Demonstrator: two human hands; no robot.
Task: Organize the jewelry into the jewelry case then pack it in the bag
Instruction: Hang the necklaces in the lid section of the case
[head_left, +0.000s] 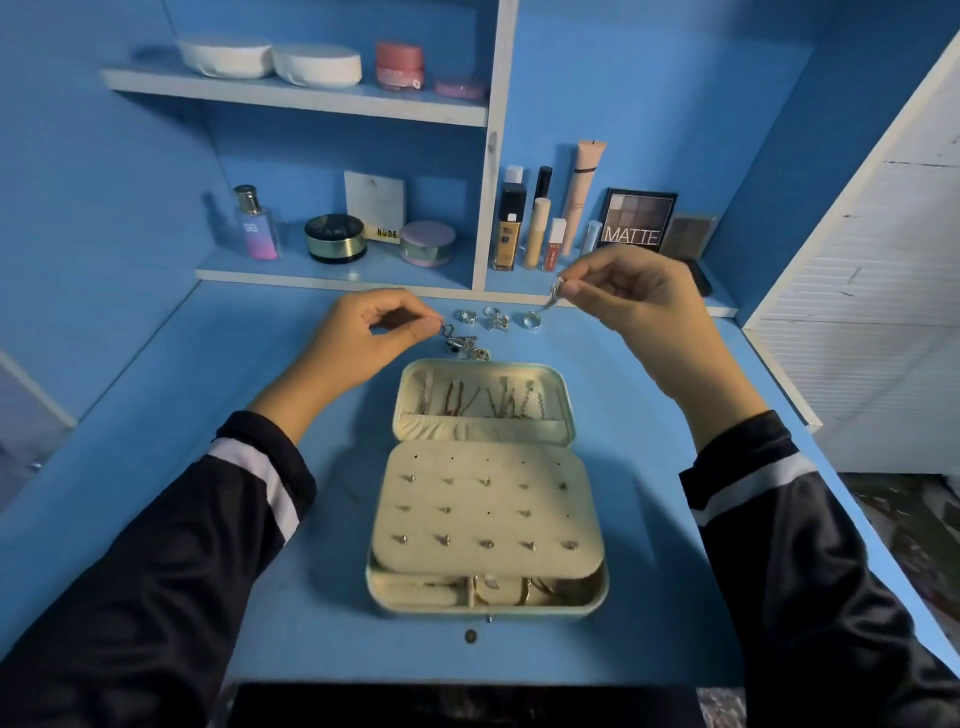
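- Head view: open jewelry case (467, 496) lies on the blue desk (156, 415), nearer the camera than both hands.
- Left hand (379, 332) pinches a small silver piece (448, 329) at the jewelry pile (467, 349) just behind the case.
- Right hand (639, 301) pinches a dangling silver piece (554, 293) raised over the rings (493, 317).

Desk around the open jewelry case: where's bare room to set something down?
Free: desk between jewelry case and left sleeve; same on the right; front strip to the near edge, bar one small dark dot. Crowded behind the case: rings, a chain pile pinched by the left hand, the right hand pinching a small silver piece.
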